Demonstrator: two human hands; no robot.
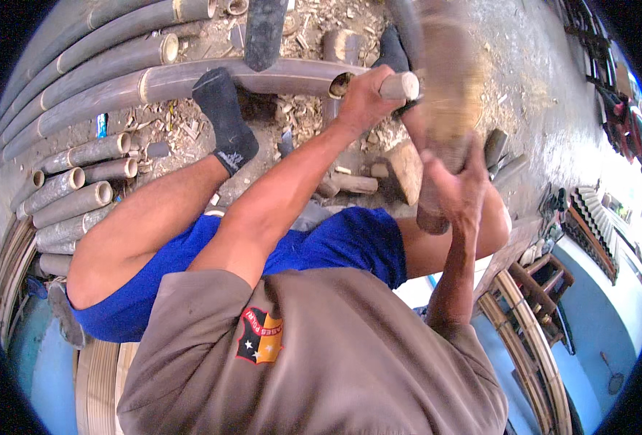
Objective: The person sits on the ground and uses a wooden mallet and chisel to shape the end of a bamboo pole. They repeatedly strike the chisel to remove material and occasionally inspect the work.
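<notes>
My left hand (368,100) is closed around a wooden-handled tool (402,86), whose pale round butt faces up; its working end is hidden. My right hand (460,190) grips a wooden mallet (450,87), raised beside the left hand and smeared by motion. Under the left hand lies the open end of a long bamboo pole (190,78), which stretches off to the left. My left foot in a black sock (224,119) presses against this pole. Another black-socked foot (391,49) shows beyond my left hand.
Several bamboo poles (114,54) lie side by side at the far left, with short bamboo pieces (81,199) stacked nearer. Wood chips (190,134) and wooden blocks (406,170) litter the floor. A dark elongated piece (265,36) crosses above the pole. Bamboo strips (527,341) lean at the right.
</notes>
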